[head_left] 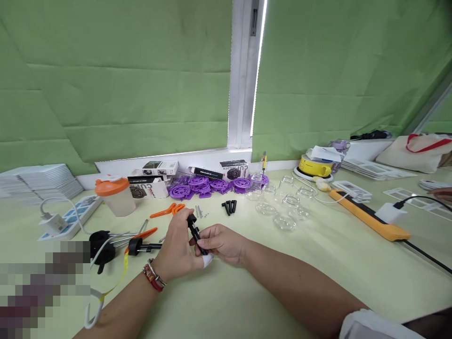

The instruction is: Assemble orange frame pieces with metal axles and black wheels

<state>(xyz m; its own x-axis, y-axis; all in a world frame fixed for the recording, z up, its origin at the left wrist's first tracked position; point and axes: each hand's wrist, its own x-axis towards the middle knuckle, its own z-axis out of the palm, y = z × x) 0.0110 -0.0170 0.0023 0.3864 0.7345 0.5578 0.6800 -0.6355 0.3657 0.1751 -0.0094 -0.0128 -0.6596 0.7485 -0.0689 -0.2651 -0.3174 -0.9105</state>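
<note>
A slim black part (196,233) is held tilted between both hands over the table. My left hand (175,249), with a white cover on the thumb tip, grips it at its top and bottom ends. The fingers of my right hand (223,243) pinch its lower half. Several short black pieces (229,206) lie beyond my hands, beside thin screws (199,211). To the left of my left hand is another black part with a round end (135,246). Orange-handled scissors (163,211) lie behind my left hand.
Purple wheel-like parts (181,191) and printed boxes (148,188) line the back. Clear glass vessels (284,221) stand right of centre, near an orange power strip (370,219). An orange-lidded cup (116,197) is left. Another person's hand (443,193) shows far right.
</note>
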